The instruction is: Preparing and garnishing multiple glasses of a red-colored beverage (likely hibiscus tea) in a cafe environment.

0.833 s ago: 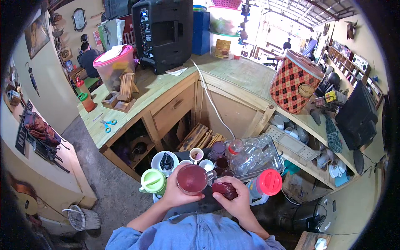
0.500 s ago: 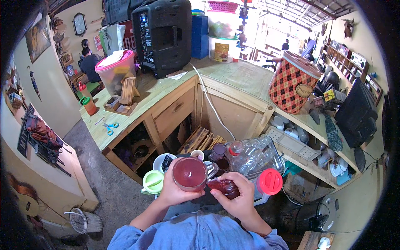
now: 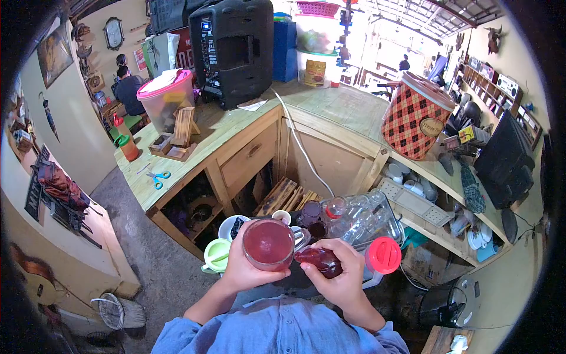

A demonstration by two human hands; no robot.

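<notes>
My left hand point(image 3: 240, 266) is wrapped round a clear glass mug point(image 3: 269, 246) of reddish-pink liquid, seen from above. Its handle points right. In my right hand point(image 3: 346, 276) lies a small clear bottle point(image 3: 324, 263) with dark red contents, tilted onto its side. The bottle's narrow end points at the mug's right side; whether they touch, I cannot tell. Beyond the mug stand a white bowl with dark pieces point(image 3: 237, 226), a small pale cup point(image 3: 282, 217) and dark-filled glasses point(image 3: 311, 213). A green-lidded pitcher point(image 3: 216, 255) is left of my left hand, a red-lidded pitcher point(image 3: 383, 255) right of my right.
Several clear bottles point(image 3: 359, 219) lie on a tray behind my hands. An L-shaped wooden counter point(image 3: 336, 109) surrounds the spot, bearing a black speaker point(image 3: 233, 56), scissors point(image 3: 158, 179) and a checkered cooler point(image 3: 415, 118). Cups fill the right shelf point(image 3: 413, 200). A person point(image 3: 127, 91) sits far left.
The bottle in my right hand has turned slightly, and more of its side shows. The mug stays in my left hand, nearly in place. The whole view has shifted a little.
</notes>
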